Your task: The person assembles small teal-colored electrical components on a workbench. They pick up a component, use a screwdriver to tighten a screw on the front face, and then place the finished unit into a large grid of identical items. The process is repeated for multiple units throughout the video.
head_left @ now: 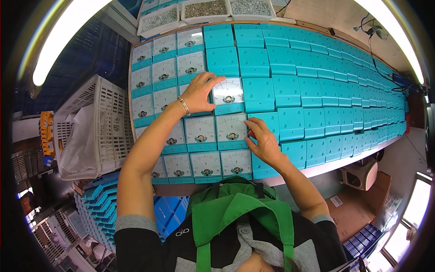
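My left hand (199,93) curls its thumb and index finger around the left side of a white-faced panel meter (228,94), which sits slightly askew among its neighbours. Its dial carries a scale, with a metal movement below and a turquoise base. My right hand (265,141) is at the right edge of another panel meter (232,129), one row nearer to me; its thumb and index finger are apart, with the fingertips by that edge. More meters with white dials (205,163) fill the left part of the table, in rows.
Turquoise covers (290,124) stand in tight rows across the table's right side. White trays of small metal parts (206,10) line the back edge. At left is a white plastic crate (106,131) holding bags. Stacked turquoise parts (97,213) and a cardboard box (358,208) lie below the table.
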Motion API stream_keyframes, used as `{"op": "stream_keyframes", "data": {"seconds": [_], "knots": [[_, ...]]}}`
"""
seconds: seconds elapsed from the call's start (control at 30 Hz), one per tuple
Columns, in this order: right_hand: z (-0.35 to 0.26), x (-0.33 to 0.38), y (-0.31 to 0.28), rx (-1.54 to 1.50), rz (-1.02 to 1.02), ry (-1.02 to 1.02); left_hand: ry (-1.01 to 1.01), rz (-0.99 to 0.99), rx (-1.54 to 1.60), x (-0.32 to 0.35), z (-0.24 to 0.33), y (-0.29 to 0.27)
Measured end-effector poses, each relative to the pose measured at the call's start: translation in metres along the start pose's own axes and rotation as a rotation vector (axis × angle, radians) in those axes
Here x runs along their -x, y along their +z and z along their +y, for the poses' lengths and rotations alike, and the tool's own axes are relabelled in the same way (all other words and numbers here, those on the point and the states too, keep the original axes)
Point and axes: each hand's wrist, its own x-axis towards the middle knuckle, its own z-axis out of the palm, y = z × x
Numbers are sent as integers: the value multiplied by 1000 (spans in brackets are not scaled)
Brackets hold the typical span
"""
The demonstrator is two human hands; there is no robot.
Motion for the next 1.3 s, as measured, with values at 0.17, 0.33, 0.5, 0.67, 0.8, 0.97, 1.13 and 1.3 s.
{"op": "stream_keyframes", "data": {"seconds": [0.17,0.33,0.5,0.67,0.8,0.97,1.13,1.3], "knots": [[-18,15,-11,-377,-55,388,-39,179,130,-13,32,3],[-34,17,-5,-156,165,-15,-30,294,-16,-60,41,52],[-30,33,-9,-383,211,137,13,122,-222,-70,36,71],[-30,34,0,-520,182,184,-20,333,-70,-29,24,80],[-15,35,13,-488,194,155,-21,218,142,33,36,66],[-13,29,16,-331,243,108,-64,68,-21,95,55,55],[-24,9,14,31,132,-237,-122,55,13,99,51,62],[-25,1,27,143,301,-388,-119,91,42,99,49,65]]}}
